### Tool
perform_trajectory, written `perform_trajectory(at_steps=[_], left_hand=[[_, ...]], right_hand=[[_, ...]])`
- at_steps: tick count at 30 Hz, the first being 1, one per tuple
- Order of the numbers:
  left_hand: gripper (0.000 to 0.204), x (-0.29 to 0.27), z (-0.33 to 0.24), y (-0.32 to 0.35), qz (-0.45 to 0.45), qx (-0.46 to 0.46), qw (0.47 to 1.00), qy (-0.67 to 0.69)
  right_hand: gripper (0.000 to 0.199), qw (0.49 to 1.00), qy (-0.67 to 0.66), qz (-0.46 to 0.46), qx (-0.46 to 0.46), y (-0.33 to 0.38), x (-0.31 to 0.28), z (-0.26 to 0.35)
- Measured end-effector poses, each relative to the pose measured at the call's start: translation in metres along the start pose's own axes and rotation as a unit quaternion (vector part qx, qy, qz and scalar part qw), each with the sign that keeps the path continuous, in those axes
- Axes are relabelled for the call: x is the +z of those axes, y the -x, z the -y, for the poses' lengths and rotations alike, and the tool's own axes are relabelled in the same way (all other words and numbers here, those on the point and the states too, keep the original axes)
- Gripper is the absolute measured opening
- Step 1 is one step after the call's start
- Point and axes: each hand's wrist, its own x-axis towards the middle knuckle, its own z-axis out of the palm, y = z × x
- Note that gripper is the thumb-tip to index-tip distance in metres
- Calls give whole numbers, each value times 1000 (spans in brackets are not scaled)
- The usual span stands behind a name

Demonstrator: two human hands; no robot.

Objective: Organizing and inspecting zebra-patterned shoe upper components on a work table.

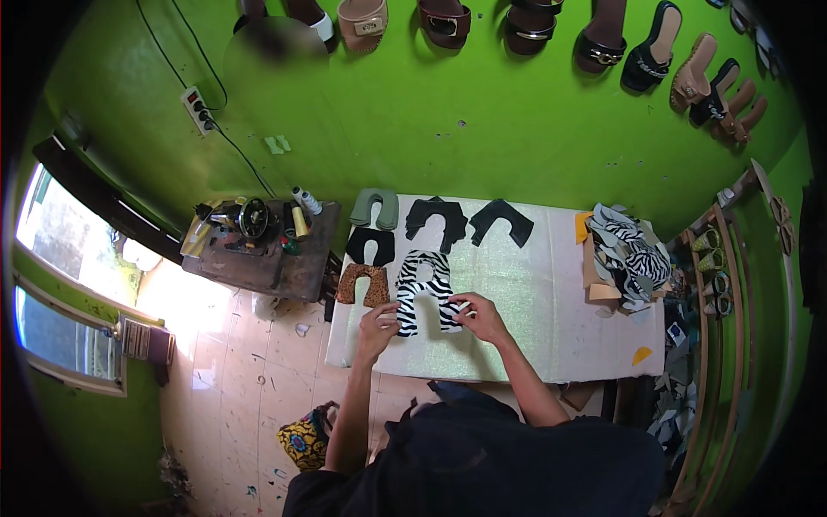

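Between the left hand [379,331] and the right hand [484,320], over a pale-covered rectangular table [534,302], holding a flat, black-and-white zebra-striped, arch-shaped piece [425,289] of thin material, pinching the outer leg edges with narrowed fingers, with neither hand clearly nearer. Running both legs between the fingers, curving just beyond; farther out, meeting, perhaps overlapping, a second black-and-white striped arch [427,257].

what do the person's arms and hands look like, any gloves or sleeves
The left hand and right hand are ungloved, with no watch visible at either wrist. Both forearms are bare, below a very dark top.
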Motion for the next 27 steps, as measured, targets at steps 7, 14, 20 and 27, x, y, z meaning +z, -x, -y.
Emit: perform_trajectory(at_steps=[7, 14, 20, 27], left_hand=[[43, -23, 29, -56, 12, 37, 994, -100], [44, -30, 35, -117, 65, 36, 992, -100], [43, -31, 48, -167, 119, -38, 986, -110], [40, -44, 109, -208, 110, -5, 990, -83]], right_hand=[[48, 999, 21, -8, 42, -42, 9, -15], [55, 997, 48, -46, 50, -74, 13, -32], [55, 987, 91, -104, 88, -101, 21, -50], [59, 981, 68, -111, 141, -136, 46, -86]])
